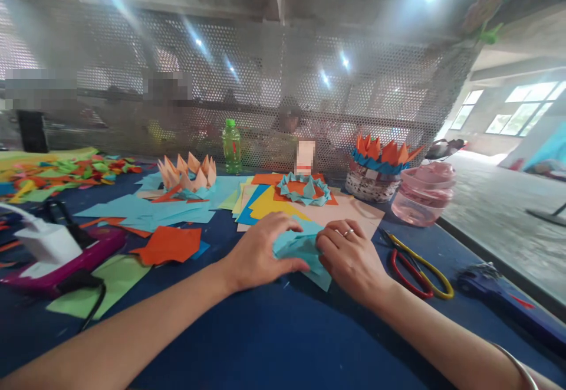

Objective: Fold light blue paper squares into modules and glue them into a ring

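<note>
Now the left hand [260, 254] has its fingers spread a bit and the right hand [349, 257] has its fingers close together, both pressing a folded light blue paper [295, 247] on the blue table [265, 334], with red and yellow scissors [409, 275] near the right hand.

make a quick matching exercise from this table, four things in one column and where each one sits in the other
Things
1. light blue paper
2. red and yellow handled scissors
3. green plastic bottle
4. clear pink plastic tub

Places
a. beside the orange and blue paper lotus
b. between the left hand and right hand
c. in front of the perforated metal screen
d. on the blue table, right of the right hand

Pairs: 1-b, 2-d, 3-c, 4-a
</note>
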Demonstrator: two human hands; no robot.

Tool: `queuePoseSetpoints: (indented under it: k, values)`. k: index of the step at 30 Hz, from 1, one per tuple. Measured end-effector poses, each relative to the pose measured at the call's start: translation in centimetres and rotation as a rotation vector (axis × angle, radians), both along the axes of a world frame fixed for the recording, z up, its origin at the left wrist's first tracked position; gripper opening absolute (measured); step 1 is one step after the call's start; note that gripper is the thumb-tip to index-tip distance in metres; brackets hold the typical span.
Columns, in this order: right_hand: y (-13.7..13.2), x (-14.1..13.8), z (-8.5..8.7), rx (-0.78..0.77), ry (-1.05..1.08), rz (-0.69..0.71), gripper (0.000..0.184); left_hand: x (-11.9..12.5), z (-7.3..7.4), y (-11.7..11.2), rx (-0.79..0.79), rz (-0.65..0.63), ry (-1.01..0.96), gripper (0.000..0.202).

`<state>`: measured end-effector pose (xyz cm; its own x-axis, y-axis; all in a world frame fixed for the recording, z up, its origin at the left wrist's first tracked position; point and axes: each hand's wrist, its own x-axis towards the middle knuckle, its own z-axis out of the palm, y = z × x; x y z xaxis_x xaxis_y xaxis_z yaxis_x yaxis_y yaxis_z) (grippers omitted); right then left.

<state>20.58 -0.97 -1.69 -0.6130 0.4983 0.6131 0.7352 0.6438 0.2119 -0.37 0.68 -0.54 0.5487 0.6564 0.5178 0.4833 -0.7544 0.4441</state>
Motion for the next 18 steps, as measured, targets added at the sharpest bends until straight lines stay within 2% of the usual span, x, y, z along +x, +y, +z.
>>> queuePoseSetpoints:
  k: [2,5,7,10,12,14,18]
  values:
    - [0.0,-0.4,-0.4,-0.005,-0.044,0.022,0.013,0.1,-0.2,-0.3,0.165,-0.061,0.200,0.039]
    - [-0.1,-0.8,-0.7,-0.062,-0.053,0.121,0.014,0.1,-0.7,0.0,0.326,-0.089,0.380,0.015]
    - [-0.1,-0.7,-0.8,-0.123,-0.016,0.153,0.008,-0.1,-0.9,0.4,0.381,-0.096,0.396,0.021]
    - [0.1,-0.1,-0.8,-0.203,0.079,0.087,0.017,-0.5,-1.1,0.8,0.402,-0.088,0.339,0.025]
    - [0.3,0.2,-0.9,-0.249,0.128,0.066,0.015,-0.6,-1.2,1.0,0.405,-0.068,0.308,0.026]
    - [0.5,0.4,-0.9,-0.281,0.141,0.094,0.007,-0.7,-1.2,1.0,0.399,-0.061,0.313,0.027]
    - [0.6,0.4,-0.8,-0.284,0.098,0.139,0.016,-0.6,-1.2,0.8,0.330,-0.058,0.391,0.026]
